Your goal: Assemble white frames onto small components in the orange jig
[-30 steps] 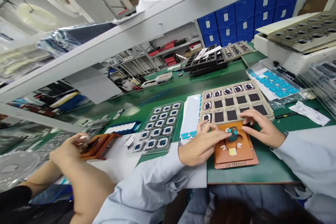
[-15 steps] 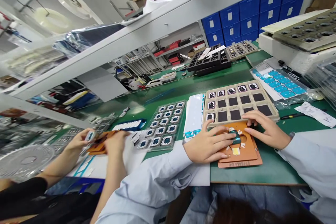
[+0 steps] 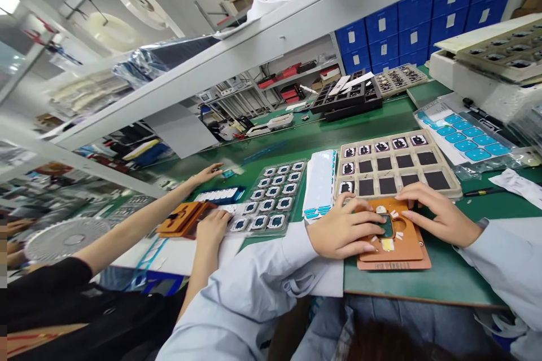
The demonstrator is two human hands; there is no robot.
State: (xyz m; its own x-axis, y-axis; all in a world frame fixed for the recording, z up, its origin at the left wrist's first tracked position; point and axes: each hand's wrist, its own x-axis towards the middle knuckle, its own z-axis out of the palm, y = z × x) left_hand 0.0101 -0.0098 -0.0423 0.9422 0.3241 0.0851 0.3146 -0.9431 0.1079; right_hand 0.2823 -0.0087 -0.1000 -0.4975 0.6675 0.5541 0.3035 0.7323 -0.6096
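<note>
**Both hands on the orange jig**

We see a small dark teal part point(image 3: 386, 227) seated in the middle of the orange jig point(image 3: 398, 251) at the near edge of the green bench point(image 3: 440, 279). Our left hand point(image 3: 345, 231) lies flat, fingers spread, fingertips pressing the part. Our right hand point(image 3: 438, 215) arches over the jig's far edge, fingers loosely together, holding nothing. Just beyond, a beige tray point(image 3: 451, 183) holds components in its far row and left column; the other pockets look dark.
</note>
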